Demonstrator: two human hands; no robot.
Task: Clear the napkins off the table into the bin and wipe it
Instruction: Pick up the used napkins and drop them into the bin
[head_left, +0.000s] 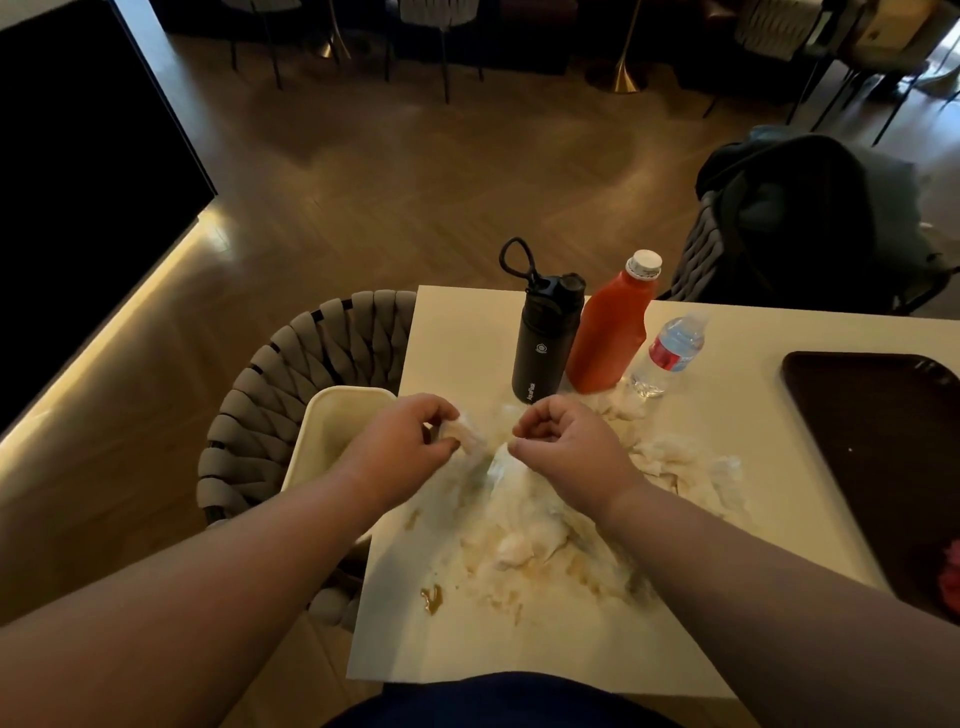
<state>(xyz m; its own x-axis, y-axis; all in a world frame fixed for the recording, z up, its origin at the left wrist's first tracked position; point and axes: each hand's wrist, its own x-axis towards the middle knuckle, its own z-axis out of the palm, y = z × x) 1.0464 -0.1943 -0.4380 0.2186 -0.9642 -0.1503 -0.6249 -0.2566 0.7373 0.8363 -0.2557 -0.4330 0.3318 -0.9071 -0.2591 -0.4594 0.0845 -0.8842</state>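
Both hands work the heap of stained napkins (524, 525), which lies on the worktop (519, 644) just beneath them and toward the body. The left hand (410, 436) pinches a crumpled wad between thumb and curled fingers, and the right hand (566, 441), fingers curled in, appears to nip the heap's raised peak, probably to gather loose pieces into one load. The bin (353, 391) sits just outside the left hand on a woven chair (311, 338), handy for a short drop, while brown smears (431, 597) nearer the body await wiping.
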